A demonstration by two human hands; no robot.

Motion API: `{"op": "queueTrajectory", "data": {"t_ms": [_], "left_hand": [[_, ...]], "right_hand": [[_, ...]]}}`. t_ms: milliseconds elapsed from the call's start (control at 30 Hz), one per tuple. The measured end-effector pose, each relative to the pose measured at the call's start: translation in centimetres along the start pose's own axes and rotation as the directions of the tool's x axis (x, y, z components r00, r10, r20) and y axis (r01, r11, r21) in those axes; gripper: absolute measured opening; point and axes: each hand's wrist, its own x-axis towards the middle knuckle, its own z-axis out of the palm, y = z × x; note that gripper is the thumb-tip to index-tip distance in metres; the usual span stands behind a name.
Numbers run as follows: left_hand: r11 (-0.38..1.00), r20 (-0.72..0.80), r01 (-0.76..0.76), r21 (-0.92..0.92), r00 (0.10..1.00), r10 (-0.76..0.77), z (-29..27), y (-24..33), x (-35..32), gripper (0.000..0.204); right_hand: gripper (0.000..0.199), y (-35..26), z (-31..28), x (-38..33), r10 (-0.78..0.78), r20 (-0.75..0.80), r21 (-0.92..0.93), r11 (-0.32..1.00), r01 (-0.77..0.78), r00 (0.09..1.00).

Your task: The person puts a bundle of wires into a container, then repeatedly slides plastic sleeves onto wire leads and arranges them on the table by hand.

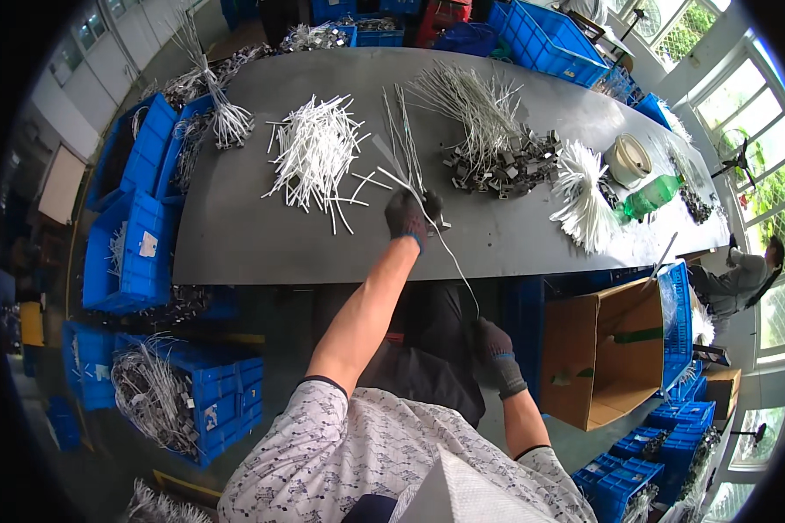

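**Gloved hands stretch a white wire off the grey table**

While the left hand rests on the grey table, its dark-gloved fingers are curled down over the near end of a thin white wire and a small metal piece beneath them. The wire runs from that hand off the table's front edge, down to the right hand, which sits below the table at the person's lap. The right hand, also gloved, is closed around the wire's lower end; how tightly it pinches cannot be told.

Just left of the left hand lies a loose pile of white wires, fanned across the tabletop. Behind the hand a few long strands stretch away. To the right sits a heap of small grey metal clips with wires attached, then a bundle of white ties, a white bowl-like container and a green bottle lying on its side.

Blue crates holding more wires stand along the table's left. An open cardboard box sits on the floor to the right.
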Motion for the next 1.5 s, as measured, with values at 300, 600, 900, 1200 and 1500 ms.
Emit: {"op": "queueTrajectory", "data": {"t_ms": [300, 600, 900, 1200, 1500], "left_hand": [[0.887, -0.004, -0.458, 0.051, 0.888, 0.459, 2.8, 5.0, -1.2, 0.010], [0.849, 0.276, -0.027, 0.527, 0.951, -0.142, 2.4, 2.3, -2.8, 0.018], [0.831, 0.468, -0.020, 0.556, 0.834, -0.293, -0.1, -3.7, -10.2, 0.024], [0.748, 0.355, -0.090, 0.657, 0.913, -0.202, -3.9, -3.0, -4.9, 0.027], [-0.270, 0.252, -0.224, 0.937, 0.965, 0.073, -3.3, 3.0, 8.4, 0.045]], "right_hand": [[0.023, 4.1, 2.1, -3.0, 0.196, 0.279, -0.193, 0.970, -0.145, 0.940], [0.021, 6.7, 1.7, -3.8, 0.019, 0.237, 0.024, 0.999, -0.025, 0.971], [0.034, -7.3, -5.6, 8.2, 0.003, -0.547, 0.440, 0.852, 0.285, 0.837], [0.047, -12.5, -5.8, 15.8, 0.272, 0.031, 0.914, 0.383, -0.137, 0.962], [0.050, -0.6, -9.0, 29.5, 0.114, -0.426, 0.089, 0.992, -0.083, 0.898]]}}
